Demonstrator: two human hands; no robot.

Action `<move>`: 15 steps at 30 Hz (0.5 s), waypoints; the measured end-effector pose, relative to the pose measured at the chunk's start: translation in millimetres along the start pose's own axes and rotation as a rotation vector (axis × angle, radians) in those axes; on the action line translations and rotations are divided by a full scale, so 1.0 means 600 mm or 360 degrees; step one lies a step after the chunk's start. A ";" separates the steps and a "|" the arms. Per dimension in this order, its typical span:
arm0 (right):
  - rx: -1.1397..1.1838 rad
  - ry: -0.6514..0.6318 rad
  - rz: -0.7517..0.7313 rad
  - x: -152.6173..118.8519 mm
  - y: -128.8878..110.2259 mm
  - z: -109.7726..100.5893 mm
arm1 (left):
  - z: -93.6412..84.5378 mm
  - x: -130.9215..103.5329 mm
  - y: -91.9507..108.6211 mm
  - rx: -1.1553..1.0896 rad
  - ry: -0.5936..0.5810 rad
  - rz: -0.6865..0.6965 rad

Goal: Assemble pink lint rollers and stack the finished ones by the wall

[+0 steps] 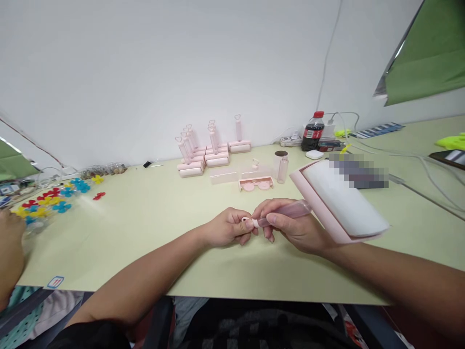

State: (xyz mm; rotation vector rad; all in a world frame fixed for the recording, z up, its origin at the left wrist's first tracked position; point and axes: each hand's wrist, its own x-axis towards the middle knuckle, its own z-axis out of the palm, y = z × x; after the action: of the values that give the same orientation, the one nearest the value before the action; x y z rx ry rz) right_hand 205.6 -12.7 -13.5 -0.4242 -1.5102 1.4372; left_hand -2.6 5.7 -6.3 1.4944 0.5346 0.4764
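My right hand (296, 228) is wrapped round a translucent pink tube (296, 209), which lies tilted, its far end pointing right. At the tube's left end, my left hand (232, 227) pinches a small pale pink loop-topped cap (245, 220). The two hands nearly touch over the table. Just beyond them stands an open pink case (255, 184) with pink round glasses in it. Another clear pink tube (282, 169) stands upright behind, beside a dark-topped cylinder (281, 154). A loose pink loop cap (255, 164) rests near clear box pieces (223, 176).
Several pink cases with upright loop-topped tubes (214, 140) line the wall. An open pink box with white lining (345, 198) is right, near a cola bottle (313, 132) and cables. Colourful flower shapes (47, 199) and another person's hand (11, 242) are at left.
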 end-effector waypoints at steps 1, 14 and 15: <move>0.0021 -0.0005 0.0003 -0.001 0.001 -0.001 | 0.002 0.000 0.000 -0.0031 -0.0005 0.0004; 0.0040 -0.0018 -0.0269 -0.013 -0.014 0.017 | 0.048 0.001 0.007 -0.0544 -0.0087 -0.0069; -0.0001 -0.0017 -0.0268 -0.014 -0.013 0.016 | 0.048 0.002 0.007 -0.0605 -0.0119 -0.0100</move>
State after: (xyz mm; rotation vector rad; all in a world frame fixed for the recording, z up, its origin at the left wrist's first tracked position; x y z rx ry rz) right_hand 204.6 -26.5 -8.1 -0.2833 -1.5176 1.3089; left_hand 15.9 -16.5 -2.1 1.1239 0.4044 0.4431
